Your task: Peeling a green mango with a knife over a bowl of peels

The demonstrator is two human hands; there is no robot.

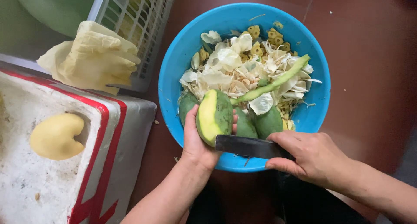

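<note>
Fingers (pixel 235 120) of the left hand (pixel 197 139) wrap round the back of a mango (pixel 213 115), only their tips showing past its right edge, so it sits cupped in the palm above the near rim of the blue basin (pixel 173 72). Right hand (pixel 310 156) is closed on the handle of a dark knife (pixel 247 146), its fingers curled under and the flat blade lying just below the fruit. About half the mango is peeled to pale yellow flesh, the other half green skin; a long strip of peel (pixel 271 83) trails from it over the scraps in the basin. I judge the fruit firm and fairly heavy for its size, the bare flesh wet and slippery, so the green side is the safer place to grip. Three unpeeled mangoes (pixel 268 122) lie half buried at the basin's near edge. At left a peeled mango (pixel 56 136) rests in a white foam box (pixel 108 163) with red stripes, and a yellow glove (pixel 93 57) hangs over a white crate (pixel 139 15). The knife handle is hidden inside the fist, the blade's edge is hard to make out, and the person's lap is in shadow
</note>
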